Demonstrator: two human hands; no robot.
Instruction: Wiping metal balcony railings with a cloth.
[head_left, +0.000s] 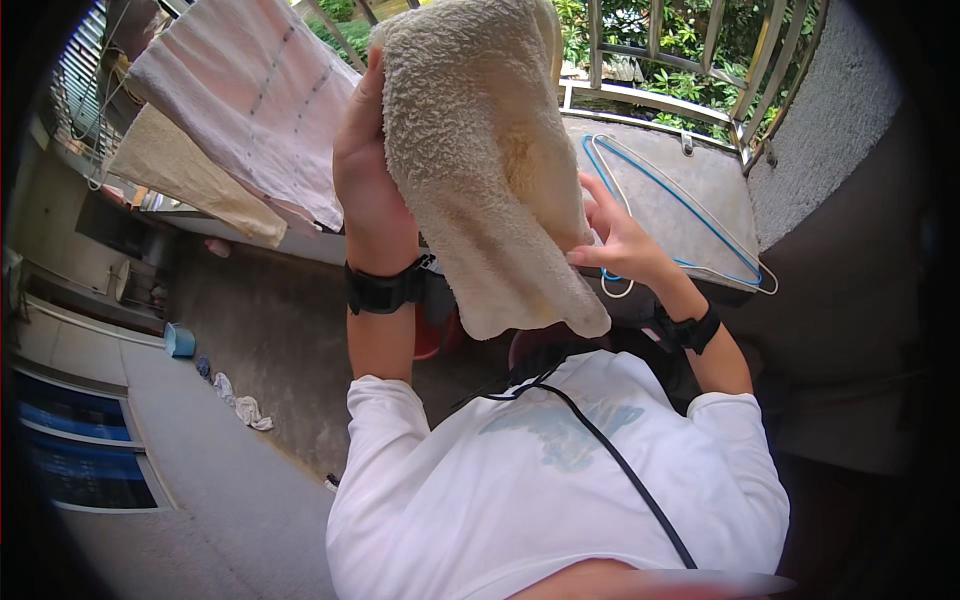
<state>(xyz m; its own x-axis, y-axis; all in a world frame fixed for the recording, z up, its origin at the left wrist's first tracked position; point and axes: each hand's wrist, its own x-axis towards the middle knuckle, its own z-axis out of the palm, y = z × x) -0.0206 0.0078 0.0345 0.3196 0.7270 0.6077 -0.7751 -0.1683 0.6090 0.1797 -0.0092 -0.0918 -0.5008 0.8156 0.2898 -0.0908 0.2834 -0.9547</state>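
A cream terry towel (465, 150) hangs in folds in front of my chest. Its upper part runs out of the top of the picture. My left hand (375, 180) is raised along the towel's left side and supports it, with most of its fingers hidden behind the cloth. Lower down, my right hand (619, 232) pinches the towel's right edge between thumb and fingers. Beyond my right hand, a blue hanger (679, 184) and a white hanger (769, 279) lie overlapped on a concrete ledge (667, 161).
A pale pink towel (247, 97) and a beige cloth (195, 180) hang at the left. A metal railing (652, 52) borders the ledge. Below the towel is a red container (435, 341). A blue bucket (180, 341) and crumpled cloths (249, 411) lie along the left wall.
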